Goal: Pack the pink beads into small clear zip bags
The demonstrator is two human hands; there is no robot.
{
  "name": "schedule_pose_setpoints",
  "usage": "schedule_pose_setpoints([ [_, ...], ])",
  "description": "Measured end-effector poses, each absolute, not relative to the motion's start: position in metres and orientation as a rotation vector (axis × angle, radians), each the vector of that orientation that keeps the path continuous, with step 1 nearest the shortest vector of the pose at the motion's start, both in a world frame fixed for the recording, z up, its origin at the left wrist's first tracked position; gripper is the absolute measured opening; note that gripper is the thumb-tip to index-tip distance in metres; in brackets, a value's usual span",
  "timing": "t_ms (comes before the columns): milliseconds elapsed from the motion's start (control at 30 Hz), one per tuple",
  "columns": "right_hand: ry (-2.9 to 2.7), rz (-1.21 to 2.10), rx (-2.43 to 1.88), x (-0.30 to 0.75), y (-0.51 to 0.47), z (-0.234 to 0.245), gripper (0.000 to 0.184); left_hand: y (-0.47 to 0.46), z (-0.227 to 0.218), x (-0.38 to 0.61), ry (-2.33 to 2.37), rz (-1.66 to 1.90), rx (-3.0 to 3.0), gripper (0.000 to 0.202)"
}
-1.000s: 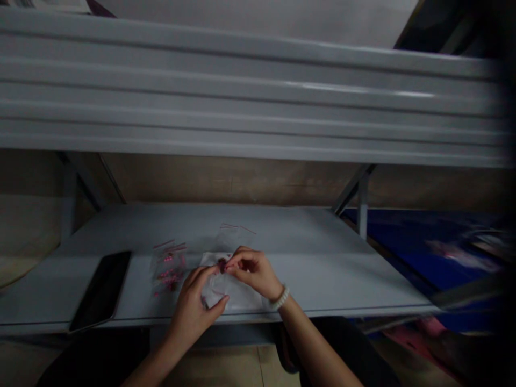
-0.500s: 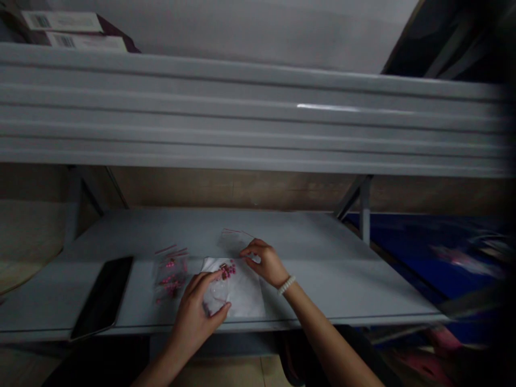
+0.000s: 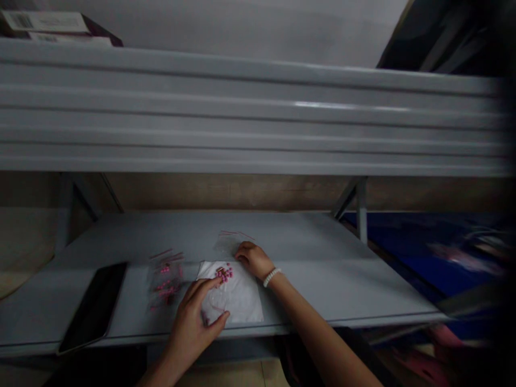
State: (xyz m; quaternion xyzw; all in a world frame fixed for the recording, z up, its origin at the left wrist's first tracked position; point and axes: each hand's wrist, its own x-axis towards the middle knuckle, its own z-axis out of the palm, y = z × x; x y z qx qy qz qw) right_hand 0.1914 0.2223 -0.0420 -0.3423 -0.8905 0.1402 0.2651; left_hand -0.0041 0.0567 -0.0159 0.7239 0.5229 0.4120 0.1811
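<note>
L hand (image 3: 192, 312) is resting open on the white sheet (image 3: 239, 301), gripping nothing; R hand (image 3: 249, 259) is lying loosely curled, released, by a clear bag (image 3: 228, 243). Pink beads (image 3: 224, 273) are sitting loose on sheet, apparently needing gathering next.

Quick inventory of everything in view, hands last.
grey metal shelf: 1, grey, under the hands
shelf beam above: 1, grey, across the view
labelled box: at least 1, dark with white label, top left
black tablet or phone: 1, black, on shelf, far left
zip bag of beads: 1, clear with pink beads, left of centre
clear zip bag: 1, clear, by right hand
white sheet: 1, white, under left hand
loose beads: one cluster, pink, on white sheet
bead bracelet: 1, white, right wrist
left hand: 1, on white sheet
right hand: 1, beside white sheet
</note>
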Motion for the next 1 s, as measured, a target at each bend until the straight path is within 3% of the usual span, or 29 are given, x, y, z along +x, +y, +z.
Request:
schedule_pose_setpoints([
  [233,-2.251,0.51,-0.796,0.183,0.191,-0.004,0.006,0.059,-0.012,-0.006,1.483,1.204,2.048,0.049],
  [367,-2.12,0.968,-0.478,0.174,0.15,0.024,0.012,0.059,-0.012,-0.005,1.497,1.267,2.043,0.05],
  [533,-2.066,1.095,-0.435,0.17,0.135,0.026,0.014,0.058,-0.012,-0.004,1.496,1.292,2.046,0.05],
  [633,-1.999,1.042,-0.567,0.176,0.151,0.015,0.011,0.057,-0.011,-0.004,1.481,1.288,2.05,0.05],
  [767,-2.085,0.727,-0.898,0.183,0.18,-0.01,0.016,0.057,-0.01,-0.005,1.462,1.291,2.054,0.049],
  [1000,-2.396,0.478,-0.891,0.168,0.201,-0.042,0.025,0.055,-0.008,-0.005,1.431,1.302,2.052,0.049],
])
